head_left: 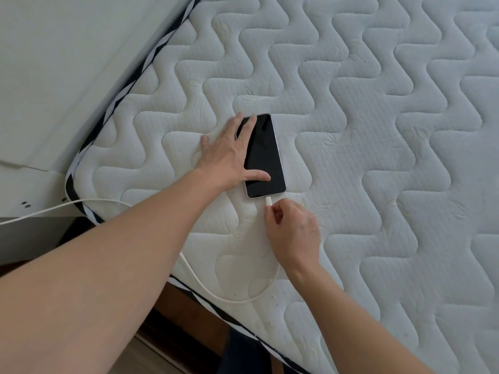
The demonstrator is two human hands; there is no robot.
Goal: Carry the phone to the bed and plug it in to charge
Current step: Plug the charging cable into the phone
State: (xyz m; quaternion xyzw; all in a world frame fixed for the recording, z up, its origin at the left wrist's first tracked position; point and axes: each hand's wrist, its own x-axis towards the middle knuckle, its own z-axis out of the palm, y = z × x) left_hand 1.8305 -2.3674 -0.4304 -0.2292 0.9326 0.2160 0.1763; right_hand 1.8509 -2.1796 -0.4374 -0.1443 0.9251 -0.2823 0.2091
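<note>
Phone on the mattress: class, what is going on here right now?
A person steadies a dark-screened phone lying flat on a quilted white mattress with the left hand spread over its edge. The right hand pinches the white charging cable just behind its plug, which sits at the phone's bottom port.

Pale wall panel [67, 71] at left; brown wood floor [172, 344] (partly shadowed) below.

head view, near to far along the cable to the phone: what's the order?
Cable loop near the mattress edge → right hand pinching the cable → plug at the phone's near end → phone, screen dark, with the left hand flat on its left edge.
</note>
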